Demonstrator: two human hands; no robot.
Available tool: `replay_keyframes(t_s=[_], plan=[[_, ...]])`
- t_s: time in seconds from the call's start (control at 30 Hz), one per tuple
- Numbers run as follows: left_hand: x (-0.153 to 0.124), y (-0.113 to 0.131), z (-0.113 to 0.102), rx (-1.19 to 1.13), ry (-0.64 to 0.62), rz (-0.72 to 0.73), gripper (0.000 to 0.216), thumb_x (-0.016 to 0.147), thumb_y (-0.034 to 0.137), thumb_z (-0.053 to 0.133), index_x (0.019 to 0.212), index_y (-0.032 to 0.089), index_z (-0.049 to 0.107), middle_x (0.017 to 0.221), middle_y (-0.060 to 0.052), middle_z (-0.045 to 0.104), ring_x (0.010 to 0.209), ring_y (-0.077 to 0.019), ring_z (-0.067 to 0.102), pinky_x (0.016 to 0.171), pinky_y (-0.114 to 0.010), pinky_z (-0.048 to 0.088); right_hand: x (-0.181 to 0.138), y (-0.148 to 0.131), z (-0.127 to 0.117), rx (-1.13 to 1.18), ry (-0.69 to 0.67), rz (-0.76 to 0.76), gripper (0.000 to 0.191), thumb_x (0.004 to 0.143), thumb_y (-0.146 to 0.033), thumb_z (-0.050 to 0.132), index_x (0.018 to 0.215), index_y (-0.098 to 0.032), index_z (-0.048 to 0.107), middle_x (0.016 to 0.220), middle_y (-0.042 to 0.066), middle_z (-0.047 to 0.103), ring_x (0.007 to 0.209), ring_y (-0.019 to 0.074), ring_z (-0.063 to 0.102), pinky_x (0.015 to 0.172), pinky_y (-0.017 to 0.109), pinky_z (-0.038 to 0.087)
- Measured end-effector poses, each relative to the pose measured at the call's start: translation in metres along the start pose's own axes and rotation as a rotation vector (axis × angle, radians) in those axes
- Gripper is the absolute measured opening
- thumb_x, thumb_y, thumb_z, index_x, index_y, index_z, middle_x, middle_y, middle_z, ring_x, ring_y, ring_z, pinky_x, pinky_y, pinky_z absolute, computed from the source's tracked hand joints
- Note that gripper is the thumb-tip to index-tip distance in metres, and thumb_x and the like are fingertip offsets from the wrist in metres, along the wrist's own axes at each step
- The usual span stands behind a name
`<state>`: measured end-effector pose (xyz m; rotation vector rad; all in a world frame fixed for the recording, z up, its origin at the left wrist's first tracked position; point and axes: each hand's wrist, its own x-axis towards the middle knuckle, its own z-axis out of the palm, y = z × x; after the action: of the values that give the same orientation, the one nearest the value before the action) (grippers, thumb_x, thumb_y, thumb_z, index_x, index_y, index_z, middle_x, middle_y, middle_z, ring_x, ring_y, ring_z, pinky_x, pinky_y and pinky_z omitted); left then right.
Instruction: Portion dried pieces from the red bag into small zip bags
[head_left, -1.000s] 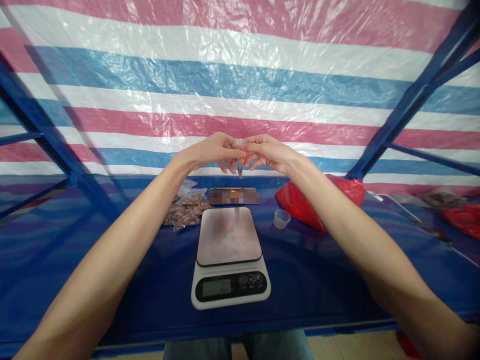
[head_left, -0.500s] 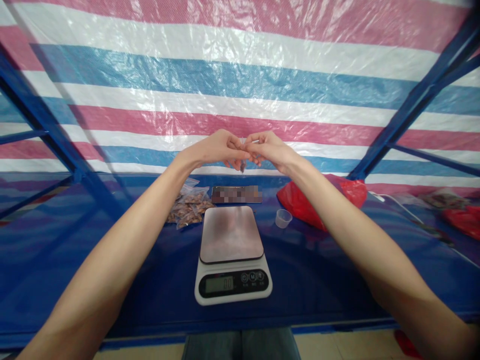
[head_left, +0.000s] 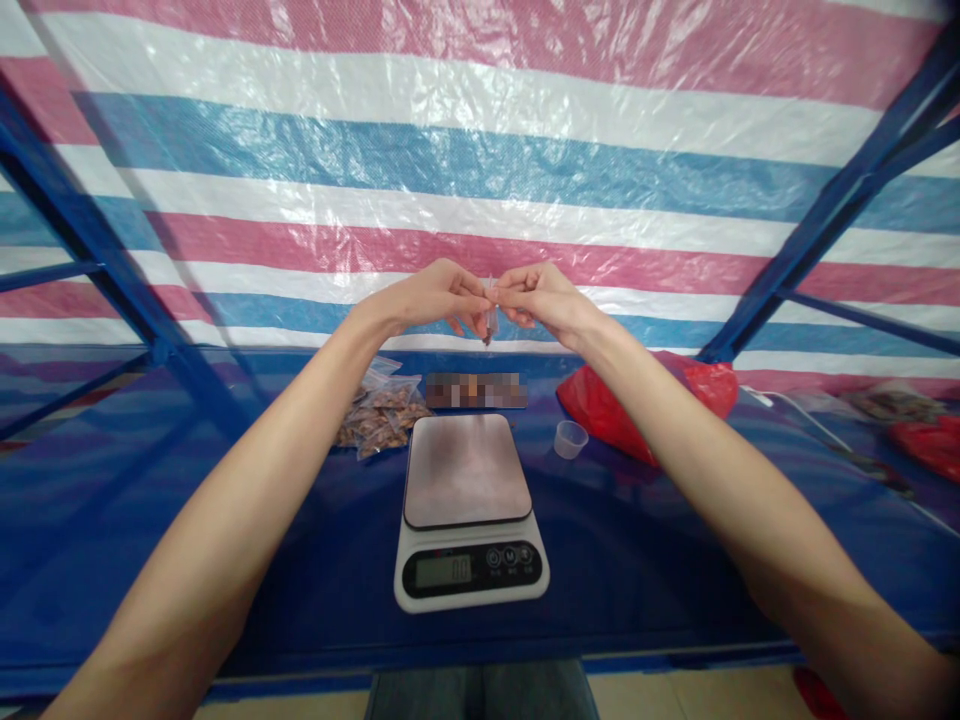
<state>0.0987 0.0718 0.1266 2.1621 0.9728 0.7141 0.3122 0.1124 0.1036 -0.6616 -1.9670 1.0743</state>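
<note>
A small clear plastic bag with a bit of brown stuff at its bottom hangs between my two hands, above the back of the table. My left hand pinches its top edge from the left. From the right, my right hand pinches the same edge, fingertips close to those of the left. Below them stands a white kitchen scale, its metal plate bare and its display reading 0.0. Filled clear bags of brown pieces lie in a pile left of the scale.
A small clear plastic cup stands right of the scale, beside a red plastic bag. A dark flat object, blurred out, lies behind the scale. Blue metal posts rise at both sides, with a striped sheet behind.
My hands have drawn slightly apart at the fingertips, and the small bag between them now shows more plainly. The view has shifted a little; the things on the table stay put.
</note>
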Motion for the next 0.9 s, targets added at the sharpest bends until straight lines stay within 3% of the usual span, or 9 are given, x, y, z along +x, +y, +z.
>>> replay_keyframes(t_s=[0.27, 0.37, 0.5, 0.6, 0.7, 0.8, 0.9], plan=[[0.002, 0.005, 0.007, 0.332, 0.155, 0.005, 0.028, 0.089, 0.026, 0.060, 0.063, 0.016, 0.066, 0.061, -0.003, 0.066, 0.060, -0.0144, 0.065, 0.060, -0.026, 0.045, -0.001, -0.006, 0.012, -0.030, 0.035, 0.042, 0.022, 0.077, -0.030, 0.080, 0.065, -0.017, 0.066, 0.053, -0.002, 0.053, 0.047, 0.0076, 0.039, 0.045, 0.025, 0.023], [0.004, 0.009, 0.014, 0.323, 0.173, -0.025, 0.024, 0.083, 0.020, 0.062, 0.059, 0.017, 0.062, 0.057, -0.001, 0.061, 0.057, -0.0151, 0.065, 0.059, -0.027, 0.045, 0.000, -0.006, 0.014, -0.106, 0.107, 0.078, 0.024, 0.077, -0.022, 0.073, 0.058, -0.018, 0.059, 0.049, -0.004, 0.046, 0.046, 0.0072, 0.036, 0.045, 0.025, 0.020], [0.006, 0.010, 0.015, 0.434, 0.291, -0.054, 0.027, 0.077, 0.017, 0.063, 0.052, 0.019, 0.055, 0.045, 0.001, 0.050, 0.054, -0.0158, 0.060, 0.059, -0.028, 0.044, 0.003, -0.003, 0.009, -0.358, 0.261, 0.001, 0.035, 0.075, -0.016, 0.075, 0.051, -0.020, 0.050, 0.046, -0.005, 0.040, 0.046, 0.0064, 0.032, 0.044, 0.026, 0.018], [0.004, 0.010, 0.009, 0.360, 0.312, -0.020, 0.021, 0.079, 0.018, 0.060, 0.057, 0.017, 0.061, 0.051, -0.001, 0.059, 0.058, -0.0152, 0.064, 0.061, -0.028, 0.045, 0.003, -0.001, 0.005, -0.388, 0.274, 0.031, 0.033, 0.083, -0.022, 0.073, 0.060, -0.023, 0.049, 0.046, -0.004, 0.044, 0.043, 0.0084, 0.037, 0.042, 0.026, 0.021], [0.002, 0.009, 0.006, 0.227, 0.269, 0.026, 0.017, 0.081, 0.019, 0.058, 0.066, 0.016, 0.066, 0.061, -0.003, 0.069, 0.059, -0.0133, 0.064, 0.061, -0.027, 0.047, 0.001, 0.001, 0.009, -0.282, 0.205, 0.130, 0.021, 0.089, -0.025, 0.072, 0.083, -0.024, 0.052, 0.053, -0.003, 0.056, 0.043, 0.0119, 0.046, 0.041, 0.025, 0.030], [0.003, 0.005, 0.007, 0.246, 0.285, -0.003, 0.018, 0.078, 0.019, 0.061, 0.061, 0.017, 0.064, 0.055, -0.002, 0.064, 0.054, -0.0133, 0.061, 0.057, -0.027, 0.045, 0.001, 0.005, 0.016, -0.235, 0.185, 0.189, 0.034, 0.083, -0.017, 0.078, 0.093, -0.026, 0.046, 0.057, -0.007, 0.057, 0.043, 0.0121, 0.047, 0.038, 0.023, 0.033], [0.004, 0.001, 0.009, 0.330, 0.307, -0.014, 0.025, 0.076, 0.019, 0.063, 0.052, 0.018, 0.057, 0.048, 0.000, 0.057, 0.054, -0.0138, 0.060, 0.055, -0.027, 0.041, 0.003, 0.006, 0.018, -0.267, 0.275, 0.201, 0.037, 0.082, -0.013, 0.078, 0.091, -0.027, 0.045, 0.058, -0.008, 0.051, 0.042, 0.0105, 0.042, 0.036, 0.023, 0.030]])
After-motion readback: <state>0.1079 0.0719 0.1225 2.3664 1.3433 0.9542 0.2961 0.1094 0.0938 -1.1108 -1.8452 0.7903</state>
